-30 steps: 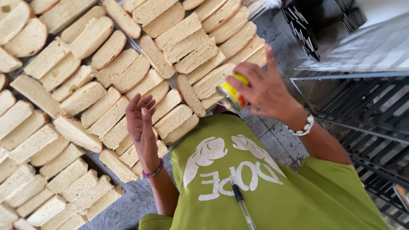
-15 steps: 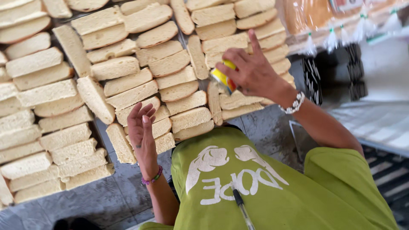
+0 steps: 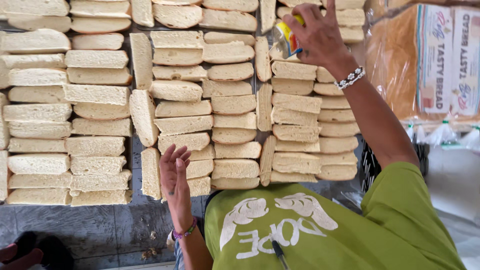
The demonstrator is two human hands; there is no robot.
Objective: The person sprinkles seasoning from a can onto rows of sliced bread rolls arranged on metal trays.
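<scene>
We are reaching our right hand (image 3: 320,37) up, fingers gripping a small yellow container (image 3: 289,41) above the bread slices (image 3: 210,100). Our left hand (image 3: 175,172) is hovering with fingers loose and apart, holding nothing, over the near slices.

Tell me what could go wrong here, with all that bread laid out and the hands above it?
The right hand holds a small yellow pack over the loaves; if the grip slips, it could drop onto them. The left hand hovers at the near edge of the rows and might nudge an upright loaf off.
</scene>
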